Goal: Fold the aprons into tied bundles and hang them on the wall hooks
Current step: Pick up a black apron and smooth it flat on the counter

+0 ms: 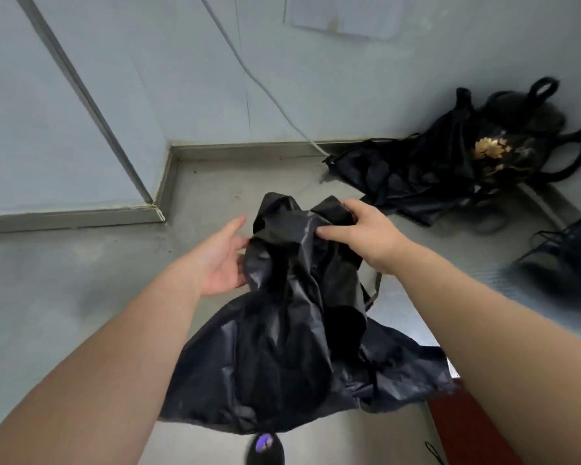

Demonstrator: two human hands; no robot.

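While right grip [366, 236] pinches the apron [282, 330] top, left grip [220, 260] lies spread beside it

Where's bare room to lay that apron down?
Bare: the gray surface left of the left hand, along the wall's base strip, and the patch between the held apron and the back wall. Crowded: the right side, with a pile of black aprons and a dark mesh thing.

Pale blue-grey wall [148, 78] across top, corner jutting out at left. Grey baseboard [242, 151] along its foot. White cable [249, 72] runs down wall. Paper sheet [342, 15] top centre. Grey floor [64, 280] below.
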